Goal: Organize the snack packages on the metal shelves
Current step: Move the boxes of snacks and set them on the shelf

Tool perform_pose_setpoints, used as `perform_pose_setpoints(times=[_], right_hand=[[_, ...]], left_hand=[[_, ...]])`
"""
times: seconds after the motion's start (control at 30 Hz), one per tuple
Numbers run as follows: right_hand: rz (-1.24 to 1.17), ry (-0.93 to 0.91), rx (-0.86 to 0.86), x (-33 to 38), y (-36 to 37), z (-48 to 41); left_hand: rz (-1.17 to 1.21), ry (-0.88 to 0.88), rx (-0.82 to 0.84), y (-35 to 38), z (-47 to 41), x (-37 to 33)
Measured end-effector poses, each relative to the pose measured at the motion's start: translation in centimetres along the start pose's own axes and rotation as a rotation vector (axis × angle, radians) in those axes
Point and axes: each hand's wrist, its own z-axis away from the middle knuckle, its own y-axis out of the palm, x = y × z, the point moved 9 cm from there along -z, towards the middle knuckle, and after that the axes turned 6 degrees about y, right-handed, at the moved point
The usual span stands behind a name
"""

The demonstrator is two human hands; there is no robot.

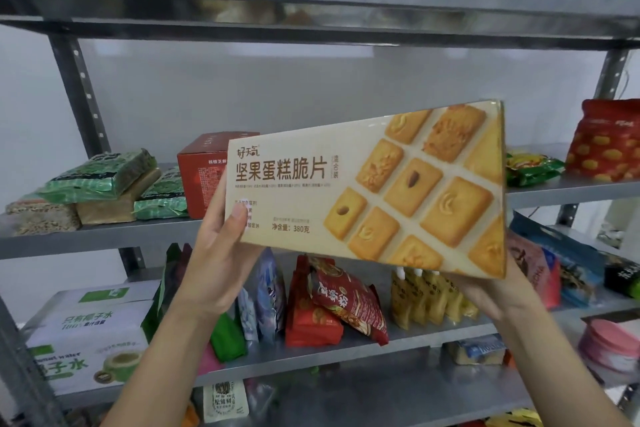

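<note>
Big tan cardboard biscuit box (367, 191) was held by both ends so it would not drop; left hand (221, 253) and right hand (485, 291) had fingers clamped on it.

Plain pale grey wall (311, 97) far behind, grey metal shelves (311, 0) spanning left to right in tiers, perforated left upright (81, 80) and right upright (611, 73) slanting inward, soft even light, blurred reflections under the top shelf
</note>
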Motion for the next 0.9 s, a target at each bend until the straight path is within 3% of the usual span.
perform_pose_setpoints(times=[0.17,0.23,0.3,0.37,0.43,0.53,0.73,0.83,0.9], right_hand=[[0.012,-0.151,-0.105,0.7,-0.9,-0.5],[0.078,-0.192,-0.167,0.8,-1.7,-0.3],[0.269,-0.206,-0.219,0.7,-2.0,0.1],[0.486,-0.178,-0.403,0.4,-3.4,0.7],[0.648,-0.236,-0.461,0.9,-3.2,1.1],[0.731,-0.343,-0.437,1.8,-1.0,2.0],[0.746,-0.308,-0.327,2.3,0.0,1.9],[0.677,-0.211,-0.145,2.3,1.1,1.5],[0.627,-0.327,-0.128,4.4,3.0,2.9]], left_hand=[[-0.292,0.052,-0.025,0.3,-0.9,-0.7],[-0.399,-0.004,-0.05,0.5,-1.2,-0.3],[-0.553,-0.072,-0.098,0.7,-1.4,-0.1],[-0.674,-0.12,-0.123,1.2,-1.5,-0.1],[-0.645,-0.169,-0.129,1.8,-1.5,0.2],[-0.536,-0.16,0.016,4.0,-1.2,-0.1],[-0.321,-0.178,0.274,7.5,0.7,-0.2],[-0.254,-0.206,0.311,7.4,0.9,0.0],[-0.228,-0.204,0.314,7.2,1.0,0.3]])
